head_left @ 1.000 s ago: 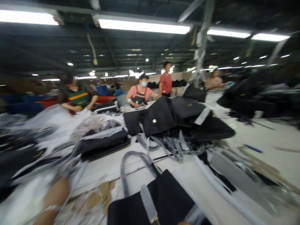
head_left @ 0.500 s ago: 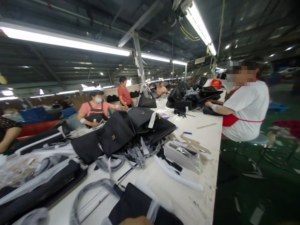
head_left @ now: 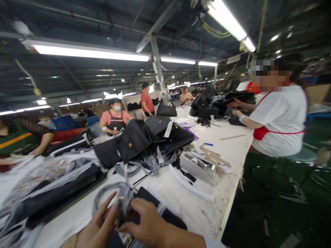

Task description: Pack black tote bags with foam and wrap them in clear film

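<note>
A black handbag lies on the near part of the table, with its handle wrapped in clear plastic and curving to the left. My left hand is at the base of this handle, long fingers along its left side and closed against it. From the right, my right hand grips the same wrapped spot, thumb and fingers bent around it. The exact pinch point is blurred and partly hidden between the hands. Just beyond them lies a pile of black handbags with several plastic-wrapped handles.
A grey tape dispenser and a white foam strip lie to the right, near strips of card and a blue pen. Black wrapped pieces cover the left. A co-worker sits at the right edge; others work across the table.
Both my hands have come into view at the bottom and taken hold of the wrapped handle. The view has shifted, so the scene sits further right. The co-worker at right has lifted a hand.
</note>
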The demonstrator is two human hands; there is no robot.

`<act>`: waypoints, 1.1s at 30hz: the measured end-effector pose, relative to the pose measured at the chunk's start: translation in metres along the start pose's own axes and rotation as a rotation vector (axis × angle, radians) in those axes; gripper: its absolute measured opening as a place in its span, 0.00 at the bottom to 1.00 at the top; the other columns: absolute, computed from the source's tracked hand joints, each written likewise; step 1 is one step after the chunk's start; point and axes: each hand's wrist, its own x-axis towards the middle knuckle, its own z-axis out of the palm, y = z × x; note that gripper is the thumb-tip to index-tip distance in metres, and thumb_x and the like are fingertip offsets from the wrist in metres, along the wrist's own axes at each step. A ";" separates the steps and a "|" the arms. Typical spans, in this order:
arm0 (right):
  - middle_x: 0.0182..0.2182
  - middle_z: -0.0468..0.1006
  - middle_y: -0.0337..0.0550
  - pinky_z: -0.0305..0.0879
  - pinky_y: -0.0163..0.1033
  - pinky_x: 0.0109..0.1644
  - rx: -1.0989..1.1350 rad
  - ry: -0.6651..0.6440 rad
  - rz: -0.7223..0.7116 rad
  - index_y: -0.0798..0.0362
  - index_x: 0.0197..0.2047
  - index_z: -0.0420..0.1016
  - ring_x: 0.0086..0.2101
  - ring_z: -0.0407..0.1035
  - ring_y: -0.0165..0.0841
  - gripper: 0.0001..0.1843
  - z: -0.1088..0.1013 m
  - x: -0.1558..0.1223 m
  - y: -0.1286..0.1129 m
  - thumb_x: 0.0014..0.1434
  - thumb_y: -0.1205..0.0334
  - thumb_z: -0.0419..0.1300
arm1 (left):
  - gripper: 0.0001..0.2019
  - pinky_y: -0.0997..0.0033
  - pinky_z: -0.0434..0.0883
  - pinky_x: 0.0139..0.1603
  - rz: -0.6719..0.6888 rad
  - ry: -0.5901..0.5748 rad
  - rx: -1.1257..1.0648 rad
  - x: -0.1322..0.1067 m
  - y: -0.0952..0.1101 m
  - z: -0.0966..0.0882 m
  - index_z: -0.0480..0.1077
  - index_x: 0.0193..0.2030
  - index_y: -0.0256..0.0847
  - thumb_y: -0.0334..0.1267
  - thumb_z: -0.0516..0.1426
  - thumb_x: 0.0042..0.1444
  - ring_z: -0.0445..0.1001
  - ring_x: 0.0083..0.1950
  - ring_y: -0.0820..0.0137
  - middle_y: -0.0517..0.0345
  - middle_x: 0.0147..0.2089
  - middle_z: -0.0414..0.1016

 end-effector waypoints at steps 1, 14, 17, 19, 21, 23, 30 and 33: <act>0.34 0.77 0.38 0.66 0.34 0.39 0.119 -0.011 0.048 0.52 0.41 0.75 0.34 0.71 0.33 0.21 -0.007 -0.002 -0.006 0.54 0.43 0.66 | 0.38 0.69 0.77 0.32 -0.054 -0.058 -0.080 -0.005 0.006 0.001 0.69 0.61 0.45 0.62 0.63 0.46 0.78 0.34 0.64 0.58 0.33 0.79; 0.33 0.79 0.41 0.67 0.33 0.40 1.171 -0.109 0.620 0.55 0.39 0.79 0.33 0.71 0.28 0.20 -0.006 0.000 -0.014 0.58 0.45 0.64 | 0.21 0.76 0.68 0.25 0.117 -0.021 0.092 -0.021 -0.007 -0.008 0.74 0.53 0.38 0.51 0.54 0.63 0.74 0.27 0.71 0.53 0.35 0.80; 0.34 0.79 0.40 0.69 0.34 0.42 1.147 -0.143 0.600 0.53 0.40 0.79 0.34 0.72 0.29 0.17 -0.002 -0.002 -0.018 0.55 0.48 0.68 | 0.16 0.73 0.73 0.34 0.134 -0.012 0.178 -0.038 -0.011 -0.006 0.76 0.51 0.39 0.46 0.56 0.62 0.77 0.34 0.68 0.53 0.39 0.81; 0.35 0.80 0.39 0.70 0.34 0.44 1.132 -0.158 0.624 0.52 0.40 0.79 0.35 0.73 0.30 0.17 0.002 -0.006 -0.015 0.52 0.51 0.70 | 0.15 0.73 0.74 0.38 0.177 0.008 0.190 -0.054 -0.009 -0.004 0.75 0.52 0.40 0.41 0.58 0.60 0.78 0.40 0.67 0.52 0.48 0.80; 0.36 0.80 0.39 0.71 0.35 0.45 1.116 -0.174 0.677 0.51 0.39 0.79 0.37 0.73 0.31 0.16 0.007 -0.010 -0.004 0.50 0.53 0.72 | 0.17 0.74 0.75 0.39 0.220 0.002 0.176 -0.072 -0.006 -0.003 0.74 0.55 0.41 0.38 0.60 0.59 0.79 0.43 0.68 0.53 0.52 0.79; 0.37 0.80 0.40 0.71 0.37 0.45 1.084 -0.194 0.718 0.51 0.38 0.80 0.38 0.74 0.33 0.16 0.013 -0.016 0.011 0.48 0.54 0.73 | 0.17 0.75 0.75 0.42 0.247 0.022 0.170 -0.090 -0.004 -0.008 0.73 0.56 0.44 0.36 0.59 0.60 0.79 0.45 0.69 0.55 0.53 0.78; 0.34 0.80 0.37 0.71 0.35 0.43 1.008 -0.237 0.764 0.47 0.36 0.79 0.36 0.73 0.32 0.14 0.025 -0.035 0.054 0.46 0.54 0.74 | 0.12 0.63 0.73 0.56 -0.020 0.505 0.588 -0.155 -0.062 -0.110 0.76 0.50 0.44 0.39 0.56 0.63 0.78 0.51 0.64 0.53 0.50 0.81; 0.35 0.80 0.38 0.70 0.35 0.45 0.975 -0.279 0.736 0.48 0.40 0.79 0.36 0.73 0.32 0.17 0.025 -0.037 0.057 0.47 0.53 0.73 | 0.20 0.51 0.65 0.65 -0.284 0.563 0.894 -0.200 -0.101 -0.155 0.72 0.58 0.41 0.44 0.56 0.61 0.70 0.63 0.56 0.45 0.61 0.73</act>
